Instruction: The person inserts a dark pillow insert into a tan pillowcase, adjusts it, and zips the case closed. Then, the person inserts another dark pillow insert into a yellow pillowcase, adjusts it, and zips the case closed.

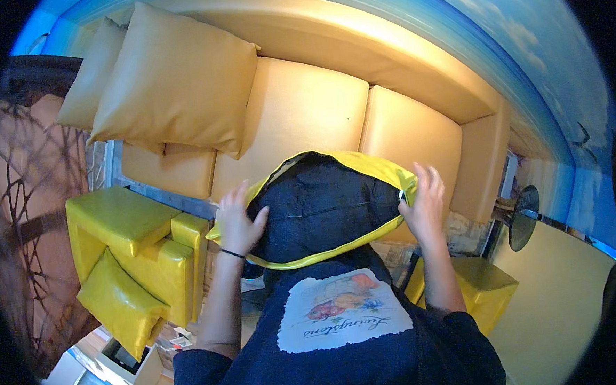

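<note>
A yellow cushion cover [377, 165] is held in front of my body, its wide opening facing up. Dark fabric [324, 207] shows inside the opening. My left hand [240, 219] grips the rim at the left corner, thumb on the inside. At the right corner my right hand [424, 204] holds the rim near a small white piece at the edge. The underside of the cover is hidden from view.
A tan sofa [303, 98] stretches behind the cover, with large tan cushions [177, 84] at its left end. A yellow armchair [121, 218] with a yellow cushion [123, 301] stands left. At the right are a round dark disc [523, 218], another yellow seat [488, 285] and a pale tabletop [558, 278].
</note>
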`<act>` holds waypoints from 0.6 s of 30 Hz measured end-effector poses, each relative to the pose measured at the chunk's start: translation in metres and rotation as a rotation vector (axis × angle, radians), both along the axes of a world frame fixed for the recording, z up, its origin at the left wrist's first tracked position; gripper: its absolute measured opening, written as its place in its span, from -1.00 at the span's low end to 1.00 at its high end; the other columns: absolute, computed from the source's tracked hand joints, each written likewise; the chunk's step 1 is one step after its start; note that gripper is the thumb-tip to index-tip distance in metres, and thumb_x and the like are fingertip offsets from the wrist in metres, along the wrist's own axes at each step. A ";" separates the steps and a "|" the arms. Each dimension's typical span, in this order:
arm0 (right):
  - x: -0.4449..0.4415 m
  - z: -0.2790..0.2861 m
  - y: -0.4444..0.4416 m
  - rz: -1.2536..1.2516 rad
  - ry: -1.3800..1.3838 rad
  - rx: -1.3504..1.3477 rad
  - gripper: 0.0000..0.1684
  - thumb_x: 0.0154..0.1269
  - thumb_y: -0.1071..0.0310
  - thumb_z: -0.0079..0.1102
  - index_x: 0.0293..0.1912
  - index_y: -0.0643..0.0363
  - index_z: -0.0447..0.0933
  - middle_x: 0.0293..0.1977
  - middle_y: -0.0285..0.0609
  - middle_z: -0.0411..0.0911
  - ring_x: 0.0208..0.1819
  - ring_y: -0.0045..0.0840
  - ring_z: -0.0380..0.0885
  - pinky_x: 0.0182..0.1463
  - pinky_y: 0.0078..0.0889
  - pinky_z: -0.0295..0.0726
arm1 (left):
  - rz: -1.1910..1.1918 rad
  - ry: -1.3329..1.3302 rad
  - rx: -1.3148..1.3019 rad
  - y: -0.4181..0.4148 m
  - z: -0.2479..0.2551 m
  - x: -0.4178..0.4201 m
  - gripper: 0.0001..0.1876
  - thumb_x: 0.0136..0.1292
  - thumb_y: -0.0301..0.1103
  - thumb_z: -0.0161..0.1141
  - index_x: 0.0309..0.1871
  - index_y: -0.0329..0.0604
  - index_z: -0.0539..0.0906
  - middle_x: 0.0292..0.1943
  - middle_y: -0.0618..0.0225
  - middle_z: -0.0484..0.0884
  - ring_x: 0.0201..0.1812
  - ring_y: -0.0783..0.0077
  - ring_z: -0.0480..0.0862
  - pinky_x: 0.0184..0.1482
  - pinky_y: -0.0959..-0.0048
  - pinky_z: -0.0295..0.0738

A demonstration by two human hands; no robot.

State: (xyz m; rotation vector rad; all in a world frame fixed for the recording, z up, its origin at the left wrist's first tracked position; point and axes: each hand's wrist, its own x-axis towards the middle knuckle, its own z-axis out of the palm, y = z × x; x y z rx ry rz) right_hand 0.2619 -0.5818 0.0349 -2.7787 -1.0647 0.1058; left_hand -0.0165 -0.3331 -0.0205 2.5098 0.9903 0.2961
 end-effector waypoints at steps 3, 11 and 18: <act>0.009 -0.036 -0.017 0.044 0.257 -0.111 -0.38 0.01 0.55 0.33 0.15 0.21 0.50 0.22 0.13 0.38 0.16 0.04 0.47 0.24 -0.05 0.51 | 0.113 0.188 -0.203 0.006 -0.044 -0.036 -0.68 0.09 -0.25 0.41 -0.16 -0.27 0.68 -0.20 0.00 0.65 -0.12 -0.06 0.64 -0.03 0.10 0.55; 0.026 -0.057 -0.057 -0.117 0.355 0.302 -0.64 0.02 0.65 0.23 -0.10 0.28 0.62 0.02 0.01 0.47 0.05 -0.14 0.55 0.16 -0.27 0.53 | 0.062 0.148 -0.121 -0.005 -0.036 -0.028 -0.92 0.01 -0.50 0.24 -0.40 -0.25 0.58 -0.37 0.00 0.57 -0.24 -0.15 0.58 -0.18 0.01 0.49; 0.053 0.040 -0.125 -0.133 0.297 0.406 -0.63 0.01 0.67 0.21 -0.11 0.25 0.57 -0.05 -0.04 0.44 0.04 -0.17 0.51 0.17 -0.31 0.48 | 0.009 -0.084 0.050 -0.053 0.079 0.034 -0.65 -0.01 -0.66 0.12 -0.12 -0.18 0.70 -0.37 0.07 0.54 -0.24 -0.07 0.55 -0.16 0.10 0.48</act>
